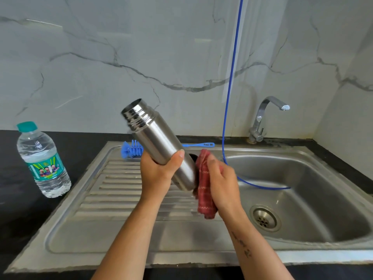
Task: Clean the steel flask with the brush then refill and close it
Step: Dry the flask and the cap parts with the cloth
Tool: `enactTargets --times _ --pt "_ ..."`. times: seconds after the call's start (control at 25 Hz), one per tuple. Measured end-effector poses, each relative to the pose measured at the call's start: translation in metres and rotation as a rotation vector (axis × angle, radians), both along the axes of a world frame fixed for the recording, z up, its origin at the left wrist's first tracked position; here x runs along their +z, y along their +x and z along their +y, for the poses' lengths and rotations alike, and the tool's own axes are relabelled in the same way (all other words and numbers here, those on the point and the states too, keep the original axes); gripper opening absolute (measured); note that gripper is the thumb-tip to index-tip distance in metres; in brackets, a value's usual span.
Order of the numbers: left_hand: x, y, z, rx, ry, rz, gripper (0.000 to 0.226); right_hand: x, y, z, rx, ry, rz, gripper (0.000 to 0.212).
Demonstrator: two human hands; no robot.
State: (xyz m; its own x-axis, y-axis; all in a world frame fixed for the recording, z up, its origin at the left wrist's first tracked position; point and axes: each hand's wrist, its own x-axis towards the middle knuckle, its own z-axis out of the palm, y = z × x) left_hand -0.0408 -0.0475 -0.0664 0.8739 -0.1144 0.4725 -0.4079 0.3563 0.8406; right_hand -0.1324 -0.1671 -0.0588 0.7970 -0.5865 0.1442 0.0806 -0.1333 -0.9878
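My left hand (pixel 159 170) grips the steel flask (pixel 155 136) around its lower body, above the ribbed drainboard. The flask is tilted, its open threaded mouth pointing up and to the left, with no cap on it. My right hand (pixel 221 180) holds a red checked cloth (pixel 204 190) pressed against the flask's base. A blue bottle brush (pixel 131 149) lies flat at the back of the drainboard, partly hidden behind the flask. A dark round object, perhaps the cap, peeks out behind the flask's base.
A capped plastic water bottle (pixel 43 160) stands on the black counter at the left. The steel sink basin (pixel 302 178) with its drain (pixel 264 218) lies to the right, under a tap (pixel 268 116). A blue hose (pixel 232 77) hangs down into the basin.
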Motion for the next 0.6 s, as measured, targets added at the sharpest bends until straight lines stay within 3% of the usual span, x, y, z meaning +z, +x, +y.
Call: enactTargets --times 0.08,0.16,0.28,0.36,0.48,0.6 --pt "-0.003 0.002 -0.001 -0.072 0.158 -0.014 0.057 0.02 -0.008 -0.007 -0.089 -0.117 -0.251 0.047" --pt "-0.008 -0.001 -0.007 -0.239 0.327 -0.051 0.058 0.051 -0.018 -0.012 -0.038 -0.118 -0.406 0.046" --pt "-0.013 -0.012 -0.017 -0.491 0.377 -0.11 0.055 0.079 -0.021 -0.016 0.183 -0.211 -0.344 0.041" --pt "-0.011 -0.018 -0.019 -0.575 0.335 -0.093 0.049 0.08 -0.018 -0.022 0.296 -0.113 -0.211 0.036" --pt "-0.008 -0.029 -0.021 -0.549 0.388 -0.125 0.046 0.075 -0.016 -0.034 0.25 -0.069 -0.166 0.044" --pt "-0.008 -0.035 -0.025 -0.437 0.467 -0.161 0.058 0.071 -0.015 -0.036 0.147 -0.109 -0.279 0.036"
